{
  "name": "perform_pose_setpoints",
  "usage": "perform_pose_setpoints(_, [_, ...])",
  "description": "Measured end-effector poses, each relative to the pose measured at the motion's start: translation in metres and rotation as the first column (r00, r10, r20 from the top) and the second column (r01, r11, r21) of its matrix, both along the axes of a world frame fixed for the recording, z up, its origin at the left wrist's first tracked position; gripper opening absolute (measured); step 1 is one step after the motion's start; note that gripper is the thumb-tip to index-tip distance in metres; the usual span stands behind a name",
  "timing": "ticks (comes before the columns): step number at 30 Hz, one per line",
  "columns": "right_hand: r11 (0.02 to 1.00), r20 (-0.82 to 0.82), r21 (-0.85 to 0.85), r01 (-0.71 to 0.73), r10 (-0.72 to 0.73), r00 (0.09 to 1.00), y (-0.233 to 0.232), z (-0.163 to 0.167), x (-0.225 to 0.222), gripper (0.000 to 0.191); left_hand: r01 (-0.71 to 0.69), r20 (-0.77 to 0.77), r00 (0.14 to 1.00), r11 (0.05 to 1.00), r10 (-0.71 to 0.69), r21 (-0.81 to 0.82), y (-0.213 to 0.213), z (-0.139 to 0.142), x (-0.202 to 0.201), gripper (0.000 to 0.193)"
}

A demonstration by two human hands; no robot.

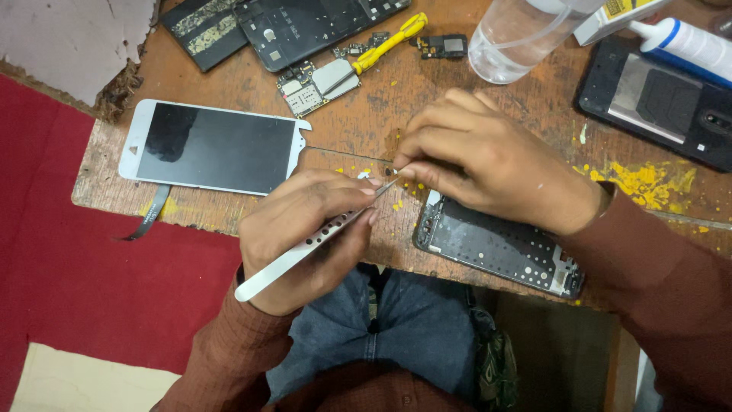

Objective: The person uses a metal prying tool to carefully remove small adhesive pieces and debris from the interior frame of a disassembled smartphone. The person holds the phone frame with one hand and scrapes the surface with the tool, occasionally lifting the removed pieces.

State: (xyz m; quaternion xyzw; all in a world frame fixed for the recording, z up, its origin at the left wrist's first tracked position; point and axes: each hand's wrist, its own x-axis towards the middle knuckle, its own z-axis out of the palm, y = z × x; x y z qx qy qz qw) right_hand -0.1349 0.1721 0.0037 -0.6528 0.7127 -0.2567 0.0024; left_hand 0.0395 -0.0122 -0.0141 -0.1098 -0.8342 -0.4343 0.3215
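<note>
Just beside the white screen, left hand grips tweezers, right hand perhaps hiding their tips.

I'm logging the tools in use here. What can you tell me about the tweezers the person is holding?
The tweezers are a slim, pale, silvery-white tool, metal by the look, with a row of small dark holes along one arm. The left hand grips them around the middle, the blunt rear end jutting down-left past the palm. They lie at a slant, the fine tips pointing up-right to meet the fingertips of the right hand just above the wooden bench. Whether the tips pinch anything is too small to tell.
</note>
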Motion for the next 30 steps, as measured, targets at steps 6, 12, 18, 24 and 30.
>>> perform_pose_setpoints(6, [0.998,-0.102,-0.033,0.051,-0.054,0.993,0.003,-0.002,0.005,0.018,0.047,0.024,0.999,0.998,-0.048,0.042,0.001,-0.001,0.001,0.019])
perform_pose_setpoints(12, [1.000,-0.039,0.021,0.015,-0.015,0.999,0.012,-0.001,-0.012,0.027,0.055,0.019,0.998,0.998,-0.055,-0.003,0.002,-0.002,-0.001,0.019])
perform_pose_setpoints(18, [0.786,-0.043,0.581,0.211,-0.229,0.972,0.040,0.018,-0.025,0.092,0.021,-0.027,0.999,0.999,-0.022,-0.042,0.022,0.002,0.009,0.026])
perform_pose_setpoints(24, [0.805,-0.094,0.548,0.229,-0.213,0.972,0.038,0.023,-0.005,0.097,-0.003,-0.041,0.999,0.994,-0.002,-0.108,0.038,-0.004,0.013,0.031])
perform_pose_setpoints(30, [0.676,-0.001,0.699,0.232,-0.324,0.946,0.026,0.030,-0.001,0.107,-0.042,-0.012,0.999,0.976,0.041,-0.215,0.044,-0.001,0.018,0.033])
